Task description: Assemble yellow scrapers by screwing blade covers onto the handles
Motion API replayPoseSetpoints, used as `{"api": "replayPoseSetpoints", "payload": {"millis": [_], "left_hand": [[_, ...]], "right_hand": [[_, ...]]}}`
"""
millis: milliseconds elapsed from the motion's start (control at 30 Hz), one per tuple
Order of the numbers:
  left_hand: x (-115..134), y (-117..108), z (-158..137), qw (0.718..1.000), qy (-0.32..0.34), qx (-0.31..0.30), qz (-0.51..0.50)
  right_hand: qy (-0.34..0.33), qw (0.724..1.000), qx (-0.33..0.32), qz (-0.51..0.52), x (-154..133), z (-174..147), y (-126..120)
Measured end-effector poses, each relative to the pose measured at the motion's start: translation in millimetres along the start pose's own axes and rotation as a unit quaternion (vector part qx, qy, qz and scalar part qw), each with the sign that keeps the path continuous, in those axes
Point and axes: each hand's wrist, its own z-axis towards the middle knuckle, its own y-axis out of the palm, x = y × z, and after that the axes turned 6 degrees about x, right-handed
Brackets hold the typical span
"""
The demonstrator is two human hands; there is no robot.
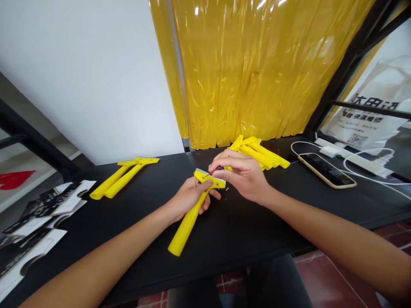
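My left hand [192, 194] is closed around the neck of a yellow scraper [188, 224], its thumb pressed near the wide head and its tubular handle slanting toward me. A metal strip runs along the head's edge, and screws show on its face. Between thumb and fingers, my right hand [240, 173] pinches a small screwdriver [219, 168] with a dark handle. Its thin shaft points at the scraper head; whether the tip sits in a screw is too small to tell. Tiny screws [227, 188] lie on the black table just beyond the head.
Two yellow scrapers [123, 182] lie at the left, and several more [266, 156] are piled behind my right hand. Printed cards [48, 218] are stacked at the left edge. A phone [327, 170], white cables and a power strip [356, 158] occupy the right. A yellow plastic curtain [257, 77] hangs behind.
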Motion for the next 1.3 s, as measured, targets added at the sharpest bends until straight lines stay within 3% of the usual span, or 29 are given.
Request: {"api": "replayPoseSetpoints", "payload": {"millis": [200,367,467,600,800,933,1133,1300], "left_hand": [[0,-5,0,0.998,0.002,-0.054,0.015],[4,-15,1,0.99,-0.023,-0.139,0.024],[4,-17,1,0.989,-0.018,-0.145,0.025],[4,-14,2,0.991,-0.015,-0.134,0.001],[-1,-13,7,0.992,-0.012,-0.111,-0.06],[-4,-12,7,0.992,-0.004,-0.107,-0.064],[-5,-12,9,0.991,-0.002,-0.117,-0.058],[-3,-12,8,0.994,-0.007,-0.099,-0.049]], "right_hand": [[0.024,0.998,-0.053,0.017,3,12,-23],[-0.004,0.985,-0.155,0.069,-5,14,-25],[0.059,0.966,-0.19,0.166,-6,9,-17],[0.142,0.937,-0.135,0.289,-1,1,-2],[0.13,0.963,-0.025,0.233,6,-2,4],[0.108,0.982,-0.021,0.154,5,-2,3],[0.164,0.956,-0.038,0.24,4,-6,7],[0.134,0.972,-0.022,0.193,1,-7,8]]}}
